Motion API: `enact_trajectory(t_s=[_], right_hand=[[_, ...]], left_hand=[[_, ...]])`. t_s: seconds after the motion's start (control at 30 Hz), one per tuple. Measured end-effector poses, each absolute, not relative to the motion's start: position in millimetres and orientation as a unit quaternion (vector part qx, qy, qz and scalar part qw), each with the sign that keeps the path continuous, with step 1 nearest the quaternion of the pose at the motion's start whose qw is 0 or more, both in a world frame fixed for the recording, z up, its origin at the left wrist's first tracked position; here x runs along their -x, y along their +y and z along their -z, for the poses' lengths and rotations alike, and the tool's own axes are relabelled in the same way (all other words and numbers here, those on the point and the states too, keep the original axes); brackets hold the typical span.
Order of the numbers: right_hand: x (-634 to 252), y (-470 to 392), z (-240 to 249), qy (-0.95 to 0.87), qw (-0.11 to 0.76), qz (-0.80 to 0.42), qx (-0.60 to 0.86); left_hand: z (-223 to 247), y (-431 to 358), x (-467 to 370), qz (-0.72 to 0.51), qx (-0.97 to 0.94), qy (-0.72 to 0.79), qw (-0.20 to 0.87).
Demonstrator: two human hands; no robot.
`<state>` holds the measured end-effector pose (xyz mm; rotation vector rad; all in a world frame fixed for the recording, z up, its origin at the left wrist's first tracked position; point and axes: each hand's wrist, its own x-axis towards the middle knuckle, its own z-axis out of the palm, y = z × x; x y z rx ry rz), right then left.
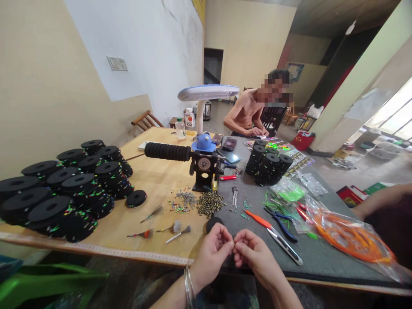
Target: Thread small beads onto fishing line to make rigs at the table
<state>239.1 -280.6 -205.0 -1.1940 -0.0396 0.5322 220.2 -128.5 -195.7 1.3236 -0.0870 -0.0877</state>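
Observation:
My left hand (214, 253), with silver bangles at the wrist, and my right hand (252, 253) meet fingertip to fingertip above the table's front edge. Both are pinched, and what they hold is too small to make out. Just behind my left hand lies a black foam disc (215, 223), partly hidden by it. Beyond the hands are a pile of brass-coloured pieces (210, 203), small coloured beads (180, 207) and a black winding device (203, 169) carrying a black ribbed roll (167, 152). Orange-handled scissors (270, 231) rest to the right of my right hand.
Stacked black foam discs (51, 206) fill the left side; more stacks (268, 163) stand back right. Blue pliers (281, 223), a bag of orange cord (350, 236) and a blue-based lamp (203, 142) are on the table. A person (251, 111) sits opposite; another's arm (380, 201) shows at right.

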Motion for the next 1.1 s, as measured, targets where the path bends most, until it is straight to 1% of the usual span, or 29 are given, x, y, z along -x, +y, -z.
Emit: enact_trajectory(t_s=[0.43,1.1], right_hand=[[-240,-281,203,-0.014,0.795,-0.258,0.549],[-240,-281,199,-0.015,0.789,-0.271,0.551]], left_hand=[[198,-129,-220,0.028,-0.608,-0.051,0.792],[206,-127,-218,0.006,-0.641,-0.079,0.763]])
